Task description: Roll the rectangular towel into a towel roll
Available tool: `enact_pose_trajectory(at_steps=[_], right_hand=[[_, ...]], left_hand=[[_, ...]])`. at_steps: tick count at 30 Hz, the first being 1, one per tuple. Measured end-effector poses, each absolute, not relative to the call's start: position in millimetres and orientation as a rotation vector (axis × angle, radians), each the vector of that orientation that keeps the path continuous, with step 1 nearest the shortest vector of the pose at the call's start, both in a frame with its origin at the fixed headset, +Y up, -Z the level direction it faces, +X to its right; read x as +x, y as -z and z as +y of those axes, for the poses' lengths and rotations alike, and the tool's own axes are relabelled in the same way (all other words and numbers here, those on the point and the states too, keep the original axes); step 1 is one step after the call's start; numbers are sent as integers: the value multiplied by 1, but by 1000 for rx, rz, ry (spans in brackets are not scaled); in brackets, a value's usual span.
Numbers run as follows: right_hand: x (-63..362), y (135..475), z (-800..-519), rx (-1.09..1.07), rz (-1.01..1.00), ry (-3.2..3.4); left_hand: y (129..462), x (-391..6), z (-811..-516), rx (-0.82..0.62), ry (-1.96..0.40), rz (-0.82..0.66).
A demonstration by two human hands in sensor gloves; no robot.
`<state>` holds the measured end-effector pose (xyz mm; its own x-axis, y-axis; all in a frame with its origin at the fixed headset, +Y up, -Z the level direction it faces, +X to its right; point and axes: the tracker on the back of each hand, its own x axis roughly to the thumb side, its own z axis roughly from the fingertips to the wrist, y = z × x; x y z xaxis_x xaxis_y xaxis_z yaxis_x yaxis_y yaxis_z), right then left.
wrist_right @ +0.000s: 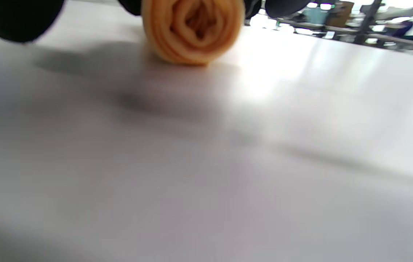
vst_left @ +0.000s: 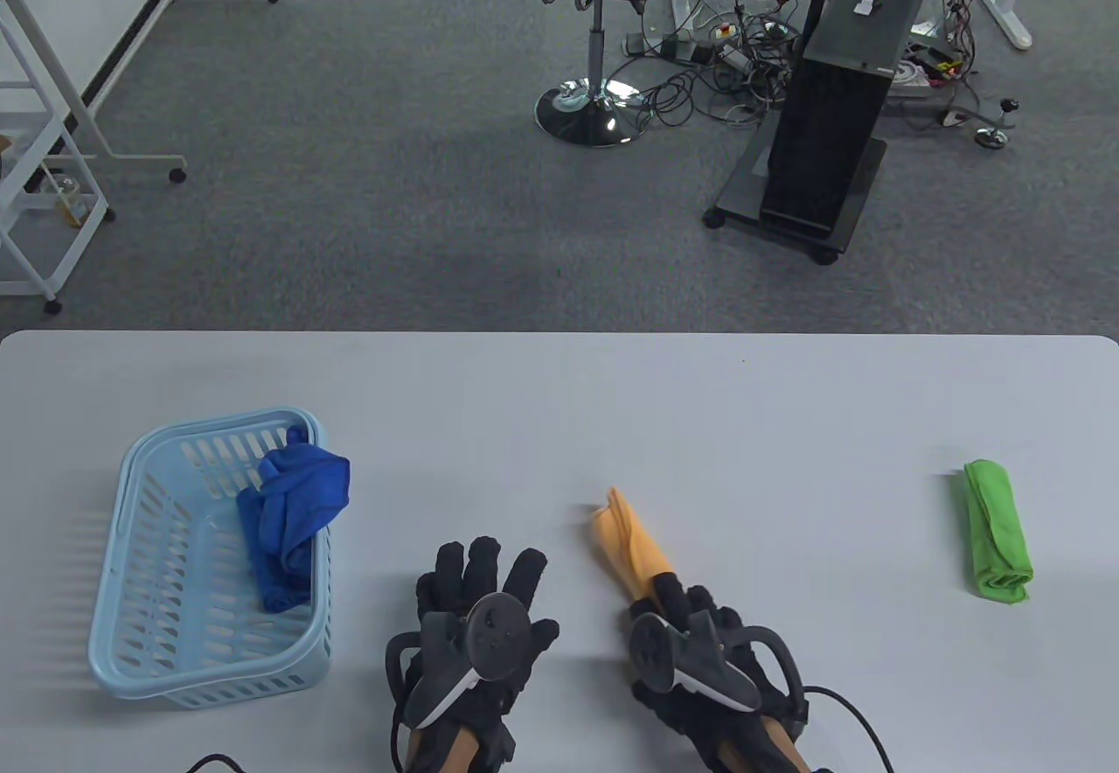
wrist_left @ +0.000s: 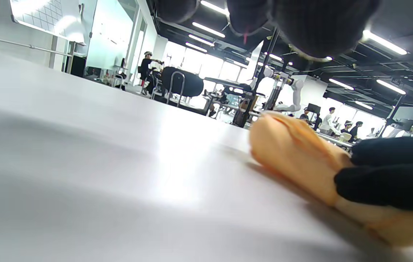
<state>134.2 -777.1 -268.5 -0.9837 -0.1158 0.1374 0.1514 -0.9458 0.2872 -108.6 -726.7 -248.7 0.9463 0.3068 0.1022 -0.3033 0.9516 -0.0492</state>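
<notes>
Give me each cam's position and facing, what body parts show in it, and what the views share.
Table view: high over the near edge, looking down across the table to the office floor; left hand and right hand show.
Left wrist view: low at the tabletop, facing the orange towel roll; gloved fingertips show.
Right wrist view: low, facing the roll's spiral end; fingertips show.
Shared: the roll, in all three.

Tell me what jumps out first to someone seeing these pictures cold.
The orange towel roll near the table's front centre draws the eye first: the right hand grips its near end, and the right wrist view shows its spiral end-on. The left hand lies open on the table just left of it. After that come the colours at the sides: a blue towel crumpled in the light blue basket at left, a green towel roll lying alone at right.
</notes>
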Motion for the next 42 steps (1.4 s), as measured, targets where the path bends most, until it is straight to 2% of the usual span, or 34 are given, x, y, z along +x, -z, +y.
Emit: enact_pose_trajectory(at_steps=[8,12,16,29,42], right_hand=[[243,313,-772,408,-537,2880],[291,317,-773,625,-596,2774],[319,313,-774,798,-611,2783],[343,310,-771,989,-619,2772],[335,307,-758,974,-595,2824]], left_hand=[[250,-109,-727,-54,-317,-140],[250,-107,-725,-62,-323,-151],[249,-107,-723,-57,-324,-148],[248,-106,-724,-82,-318,-150],[249,-106,-723,-87,-358,-157]])
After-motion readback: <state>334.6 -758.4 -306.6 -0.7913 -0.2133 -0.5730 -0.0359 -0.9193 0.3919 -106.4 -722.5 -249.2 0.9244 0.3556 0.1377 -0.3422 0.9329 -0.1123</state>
